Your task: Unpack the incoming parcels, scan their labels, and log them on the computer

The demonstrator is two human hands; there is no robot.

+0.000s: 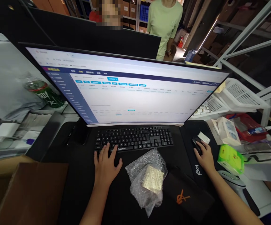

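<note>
1. left hand [106, 162]: it lies flat with the grip released and fingers spread, fingertips on the lower left keys of the black keyboard [135, 137]. it holds nothing.
2. right hand [204, 156]: the grip is curled loosely over the rear of the black mouse [196, 144], which sits on the dark desk mat [79, 175] on the table, right of the keyboard.
3. handling, as judged: the mouse looks light, rigid and smooth-shelled, best held at its two sides with the palm on its back. the keyboard looks stiff, flat and light, best lifted by both short ends.
4. a bubble-wrap parcel [147, 181] around a pale block lies between the hands, just in front of the keyboard. neither hand touches it.
5. surroundings: a wide monitor [130, 90] stands behind the keyboard, and a green box [230, 158] lies near the right hand.
</note>
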